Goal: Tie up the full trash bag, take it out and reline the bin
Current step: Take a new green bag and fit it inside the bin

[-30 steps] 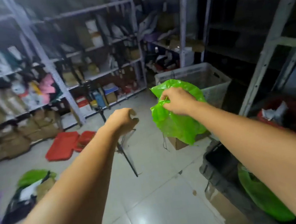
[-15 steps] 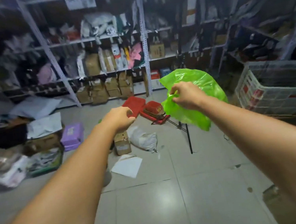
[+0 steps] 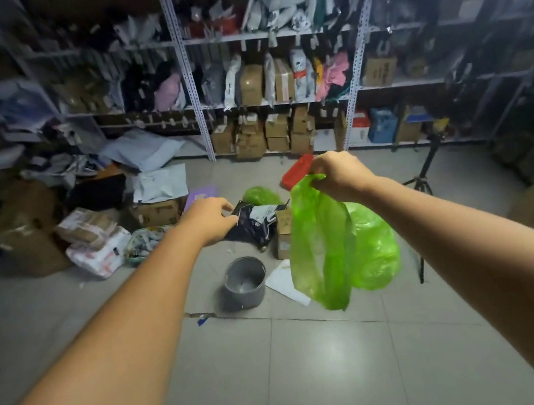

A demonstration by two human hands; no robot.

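My right hand grips the top edge of a translucent green plastic bag, which hangs loose and limp below it in mid-air. My left hand is stretched out beside it, fingers curled, with nothing visible in it. A small grey round bin stands open on the tiled floor below and between my hands, with no liner in it. Behind it lie a black bag of rubbish and another green bag on the floor.
Metal shelving full of parcels and boxes lines the back wall. Cardboard boxes and parcels litter the floor at left and centre. A black tripod stands at right, a red tray beyond my hand.
My view has swung left and downward, bringing the grey bin into sight. The green bag has unfurled and now hangs long under my right hand instead of bunched up.
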